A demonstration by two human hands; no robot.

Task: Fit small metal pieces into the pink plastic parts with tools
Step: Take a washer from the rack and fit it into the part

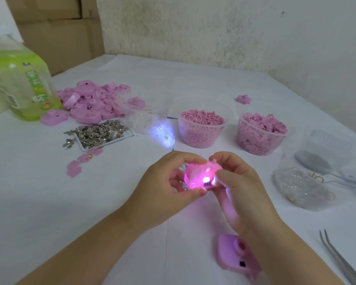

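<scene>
Both my hands hold one small pink plastic part (199, 173) above the middle of the table, and a bright light glows inside it. My left hand (169, 182) pinches its left side. My right hand (236, 182) grips its right side, thumb on the front. A flat tray of small metal pieces (100, 133) lies to the far left, some spilled beside it. Steel tweezers (337, 258) lie at the near right, untouched. Another pink part (234, 254) rests on the table under my right wrist.
A heap of pink parts (95, 101) sits at the back left beside a green bottle (19, 83). Two clear cups hold pink bits (201, 128) and pink pieces (261, 134). Clear bags (302, 188) lie right. A lit clear tub (150, 120) stands mid-table.
</scene>
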